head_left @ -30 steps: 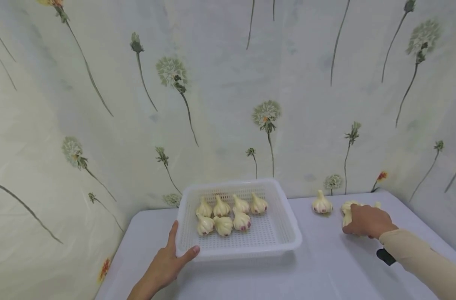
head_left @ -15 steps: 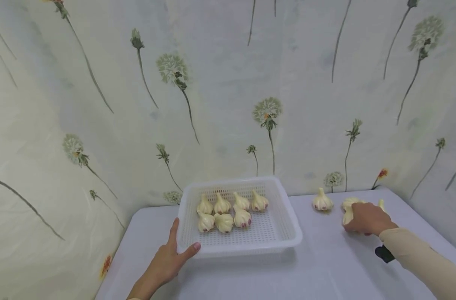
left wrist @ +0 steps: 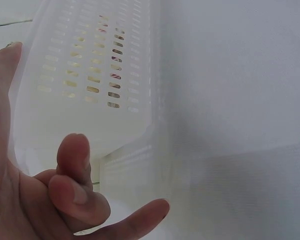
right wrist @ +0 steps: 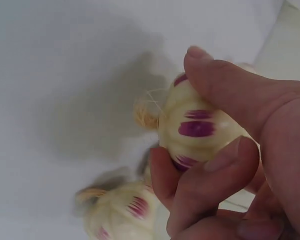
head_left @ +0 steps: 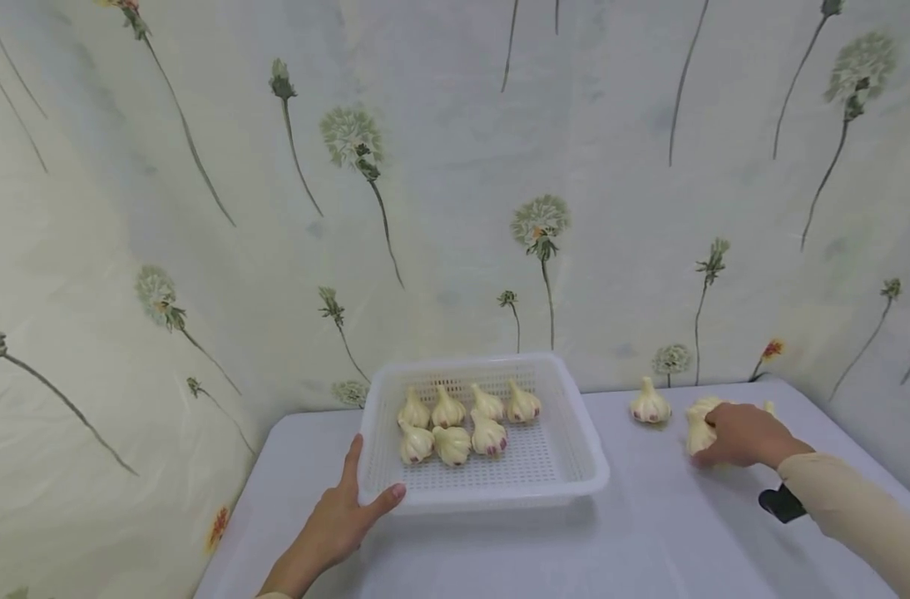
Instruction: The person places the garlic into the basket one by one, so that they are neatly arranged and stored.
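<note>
A white plastic basket [head_left: 567, 491] with slotted sides holds several garlic bulbs [head_left: 452, 448] in two rows toward its back left. My left hand [head_left: 333, 520] is at its front-left corner, thumb lying over the rim and index finger extended along the left side. In the left wrist view its other fingers bend loosely beside the basket wall [left wrist: 45, 120]. Over on the right, my right hand [head_left: 750, 437] grips a garlic bulb [right wrist: 197, 132] between thumb and curled fingers. The bulb has purple patches and a tuft of roots. A second bulb [right wrist: 122, 212] lies close below it.
One garlic bulb [head_left: 650, 405] stands alone between the basket and my right hand. Another bulb's tip [head_left: 769, 408] shows behind that hand. The white-covered table [head_left: 500, 557] meets a flower-printed curtain [head_left: 440, 208] at its back edge.
The right hand has shifted slightly, and more of the garlic at its fingertips shows. The left hand stays at the basket corner. The head view has tilted a little.
</note>
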Demonstrator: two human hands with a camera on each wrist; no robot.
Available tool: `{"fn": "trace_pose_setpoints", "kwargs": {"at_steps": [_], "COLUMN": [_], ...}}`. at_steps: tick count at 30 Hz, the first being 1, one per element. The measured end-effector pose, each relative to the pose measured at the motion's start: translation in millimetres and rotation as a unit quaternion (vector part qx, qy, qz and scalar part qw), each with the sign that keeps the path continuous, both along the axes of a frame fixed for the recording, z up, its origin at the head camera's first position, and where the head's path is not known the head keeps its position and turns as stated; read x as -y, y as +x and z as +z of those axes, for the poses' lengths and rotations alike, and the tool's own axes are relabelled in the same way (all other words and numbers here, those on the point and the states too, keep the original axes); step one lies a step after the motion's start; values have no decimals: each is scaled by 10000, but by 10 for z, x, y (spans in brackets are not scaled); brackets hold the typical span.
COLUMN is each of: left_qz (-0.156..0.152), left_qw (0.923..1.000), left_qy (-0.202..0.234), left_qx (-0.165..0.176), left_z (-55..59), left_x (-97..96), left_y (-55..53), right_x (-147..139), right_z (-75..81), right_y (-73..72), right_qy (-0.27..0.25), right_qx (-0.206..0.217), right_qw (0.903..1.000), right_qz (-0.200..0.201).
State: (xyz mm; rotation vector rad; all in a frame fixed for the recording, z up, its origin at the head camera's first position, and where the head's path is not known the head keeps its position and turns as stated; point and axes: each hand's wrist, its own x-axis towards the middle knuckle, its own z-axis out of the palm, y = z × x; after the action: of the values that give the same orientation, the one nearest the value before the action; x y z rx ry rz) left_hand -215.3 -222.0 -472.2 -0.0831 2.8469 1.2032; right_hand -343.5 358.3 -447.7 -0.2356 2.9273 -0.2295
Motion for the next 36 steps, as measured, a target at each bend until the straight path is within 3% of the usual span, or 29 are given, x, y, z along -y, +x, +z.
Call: {"fn": "trace_pose_setpoints", "kwargs": {"at_steps": [11,22,36], "left_qz": [21,-21,-29], "left_qw": [10000,9998,9999], "left_qy": [-83,-134,-81], "left_qx": [-46,153,124], "left_z": [7,0,16], "left_x": [31,29,15], "left_y": [13,-26,-22], "right_x": [416,824,1322], "right_z": [399,702,1082], "right_y": [-109,-133,-82], "right_qy": [-153,-122,-274], "right_qx": [-51,-767,-902], "right_qw": [9989,9910,9881], "right_qz": [445,1090,1215]}}
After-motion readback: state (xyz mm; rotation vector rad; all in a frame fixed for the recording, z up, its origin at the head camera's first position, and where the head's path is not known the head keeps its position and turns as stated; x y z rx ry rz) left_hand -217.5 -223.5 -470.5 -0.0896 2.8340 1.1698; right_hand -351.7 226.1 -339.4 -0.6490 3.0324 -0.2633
